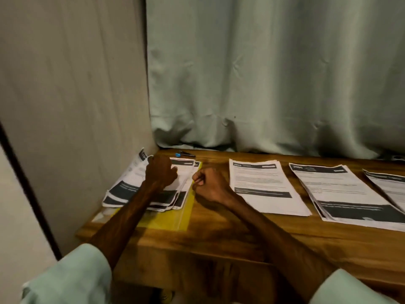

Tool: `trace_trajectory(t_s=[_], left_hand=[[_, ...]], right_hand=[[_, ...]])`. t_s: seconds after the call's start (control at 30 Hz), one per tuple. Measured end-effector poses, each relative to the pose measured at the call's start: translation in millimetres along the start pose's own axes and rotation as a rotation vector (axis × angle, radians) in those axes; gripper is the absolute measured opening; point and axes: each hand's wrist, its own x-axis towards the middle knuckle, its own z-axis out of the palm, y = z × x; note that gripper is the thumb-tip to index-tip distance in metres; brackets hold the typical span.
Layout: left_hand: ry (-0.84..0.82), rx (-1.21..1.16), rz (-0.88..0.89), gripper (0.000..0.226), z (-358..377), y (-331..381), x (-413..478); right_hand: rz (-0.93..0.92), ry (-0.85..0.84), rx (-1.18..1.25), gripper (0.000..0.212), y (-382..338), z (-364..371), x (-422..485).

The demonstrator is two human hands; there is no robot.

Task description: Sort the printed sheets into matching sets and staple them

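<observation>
Legibility: every sheet carries a dark header bar and a dark block near its foot. We can see large pale characters at the left of the header bars, but they are too blurred to read. No brand or label is legible anywhere.

The left hand (161, 172) rests on a loose, fanned pile of printed sheets (129, 187). Its back faces us and its fingers curl away. A sheet edge rises at its far side, but we cannot tell whether the fingers pinch it.

The right hand (208, 185) sits just beside that pile's right edge. It is balled into a fist with nothing visible inside.

The pile lies on a yellow plastic folder (168, 220), which is partly covered by the paper and the left forearm.

Right of the right hand lies a squared stack of sheets (265, 185). Further right is a second stack (341, 194), and then a third stack (392, 183), which is cut off by the frame edge.

Beyond the left hand lies a small dark item with a blue end (184, 154). It is too small for us to identify.

All of these rest on a wooden table (219, 240). A pale green curtain (274, 73) covers the table's far edge.
</observation>
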Motion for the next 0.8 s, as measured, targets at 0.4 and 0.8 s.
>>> trace_trajectory(t_s=[0.4,0.8], left_hand=[[-0.305,0.342,-0.012,0.070,-9,-98,-22],[-0.288,0.389,0.078,0.063,-15,-95,-24]], right_hand=[[0.308,0.051,0.137,0.049,-23,62,31],[0.587,-0.174,0.619,0.039,-29,42,45]])
